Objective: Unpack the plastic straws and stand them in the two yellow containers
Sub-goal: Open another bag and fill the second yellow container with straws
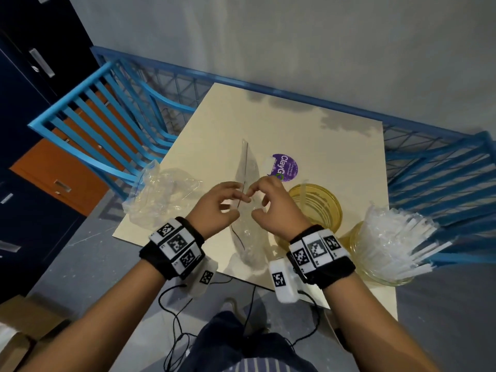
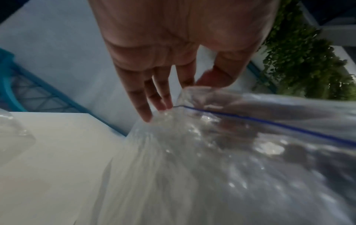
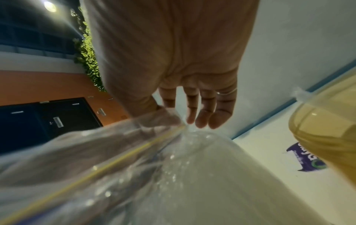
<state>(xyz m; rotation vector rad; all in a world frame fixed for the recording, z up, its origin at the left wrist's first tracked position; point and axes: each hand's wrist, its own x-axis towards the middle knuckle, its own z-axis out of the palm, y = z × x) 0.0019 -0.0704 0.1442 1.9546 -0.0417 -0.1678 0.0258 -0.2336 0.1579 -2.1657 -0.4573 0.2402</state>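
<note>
A clear zip bag (image 1: 248, 167) stands on edge at the middle of the cream table (image 1: 268, 124). My left hand (image 1: 236, 200) pinches one side of its mouth and my right hand (image 1: 255, 200) pinches the other. In the left wrist view my left hand (image 2: 173, 99) holds the bag (image 2: 212, 152) by its blue zip line, and pale straws show inside. In the right wrist view my right hand (image 3: 173, 120) pinches the bag (image 3: 154, 175). One yellow container (image 1: 335, 208) stands right of my hands. A second yellow container (image 1: 357, 245) at the table's right front corner holds a thick bundle of straws (image 1: 394, 237).
A crumpled empty clear bag (image 1: 161, 194) lies at the table's left edge. A purple sticker (image 1: 285, 167) is on the tabletop behind my hands. Blue metal railings (image 1: 107, 116) surround the table, and dark and orange cabinets stand to the left. The yellow container (image 3: 327, 129) is close beside my right hand.
</note>
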